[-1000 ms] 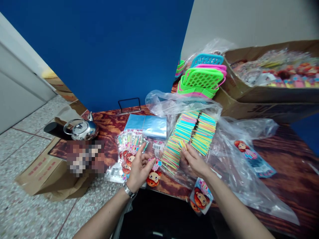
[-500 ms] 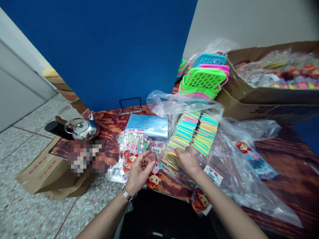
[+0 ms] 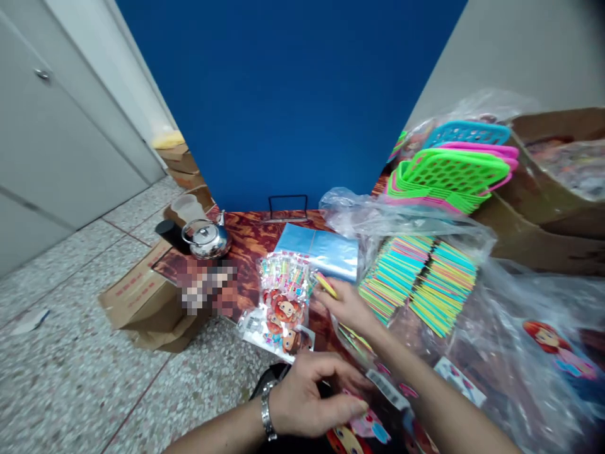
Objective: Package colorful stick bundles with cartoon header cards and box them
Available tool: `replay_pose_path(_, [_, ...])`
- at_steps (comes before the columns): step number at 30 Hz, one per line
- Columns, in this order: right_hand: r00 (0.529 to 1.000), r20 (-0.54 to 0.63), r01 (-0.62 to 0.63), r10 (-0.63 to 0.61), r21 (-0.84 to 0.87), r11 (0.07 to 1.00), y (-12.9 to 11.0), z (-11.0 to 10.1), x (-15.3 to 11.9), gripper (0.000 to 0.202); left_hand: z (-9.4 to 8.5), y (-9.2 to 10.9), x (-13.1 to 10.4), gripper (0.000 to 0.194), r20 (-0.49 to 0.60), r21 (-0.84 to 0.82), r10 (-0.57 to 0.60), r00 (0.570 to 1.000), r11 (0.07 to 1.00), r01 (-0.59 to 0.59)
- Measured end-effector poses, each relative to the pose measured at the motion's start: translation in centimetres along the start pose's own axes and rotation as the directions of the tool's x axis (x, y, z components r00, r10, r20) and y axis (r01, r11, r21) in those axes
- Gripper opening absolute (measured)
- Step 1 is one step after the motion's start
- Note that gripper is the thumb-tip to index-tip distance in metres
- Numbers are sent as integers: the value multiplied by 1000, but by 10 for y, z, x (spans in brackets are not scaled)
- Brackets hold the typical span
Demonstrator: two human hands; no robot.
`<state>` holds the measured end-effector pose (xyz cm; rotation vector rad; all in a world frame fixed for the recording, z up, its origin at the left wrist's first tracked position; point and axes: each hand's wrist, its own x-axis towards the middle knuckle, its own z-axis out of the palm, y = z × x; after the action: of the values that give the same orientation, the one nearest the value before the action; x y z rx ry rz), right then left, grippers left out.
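My left hand (image 3: 316, 391), wearing a metal watch, is low in the view, thumb and curled fingers closed on a printed plastic bag (image 3: 373, 425) with a cartoon girl and a barcode. Part of that bag is hidden by the hand and the lower edge. My right hand (image 3: 347, 306) is closed on a few yellow thin sticks (image 3: 327, 285), their ends poking out past the fingers. Left of it lie overlapping filled bags (image 3: 286, 306) with the same cartoon. Two rows of coloured thin sticks (image 3: 401, 274) rest on clear plastic to its right.
Behind the hands lies a stack of blue film bags (image 3: 316, 249) near a black wire stand (image 3: 288, 208). Nested plastic baskets (image 3: 454, 170) and a cardboard box (image 3: 534, 221) are at right. A steel kettle (image 3: 208, 239) stands at the table's left side, above a carton (image 3: 142, 302).
My right hand has left the stick rows and moved leftward with yellow sticks in it. My left hand has drawn the printed bag down toward me. The view has swung left.
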<state>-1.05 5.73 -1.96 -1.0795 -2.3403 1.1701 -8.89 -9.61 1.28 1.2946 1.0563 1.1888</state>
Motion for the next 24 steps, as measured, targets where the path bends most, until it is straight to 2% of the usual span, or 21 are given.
replay_pose_path(2, [996,90,-5,8,-29,1000,-27,23,19,21,-3,6,-4,17,-3,10,54,999,998,-54])
replay_pose_path(6, [983,179,44,-32,-64,997,-70,65,40,22,-10,13,-12,13,-28,41,135,990,990,-134])
replay_pose_path(9, [971,223,102,-82,-82,991,-94,84,43,25,-11,16,-16,12,-36,46,162,986,986,-160])
replay_pose_path(12, [952,268,176,-148,-82,981,-110,94,37,28,-6,17,-16,11,-23,15,167,986,986,-166])
replay_pose_path(17, [936,281,243,-212,-80,967,-115,99,31,26,1,18,-11,10,-12,-25,216,976,976,-216])
replay_pose_path(20, [960,236,172,-153,-64,983,-110,97,43,27,1,18,-10,11,-14,-32,224,975,974,-224])
replay_pose_path(24, [985,147,97,-95,-11,995,-105,90,68,23,0,18,-14,12,-16,16,178,984,984,-178])
